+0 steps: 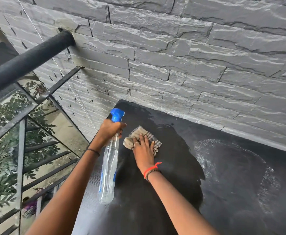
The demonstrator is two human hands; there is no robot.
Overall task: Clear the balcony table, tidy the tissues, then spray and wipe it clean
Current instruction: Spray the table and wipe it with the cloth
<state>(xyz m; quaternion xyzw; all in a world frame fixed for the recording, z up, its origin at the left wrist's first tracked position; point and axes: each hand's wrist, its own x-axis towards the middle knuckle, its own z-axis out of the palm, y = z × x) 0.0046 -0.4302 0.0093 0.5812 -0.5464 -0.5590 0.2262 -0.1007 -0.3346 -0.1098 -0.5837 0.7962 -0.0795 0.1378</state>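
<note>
Dark table (232,175), left hand (109,131) gripping near-upright spray bottle (109,167), right hand (143,150) seemingly flat on cloth (143,139)

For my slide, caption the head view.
Right hand presses a checked cloth on the wet black table; left hand holds a spray bottle.

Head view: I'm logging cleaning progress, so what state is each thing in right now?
Spray bottle: gripped by left hand, upright, nearly empty.
Cloth: pressed flat under right hand.
Table: partly wet near the cloth, dusty on the right.
</note>
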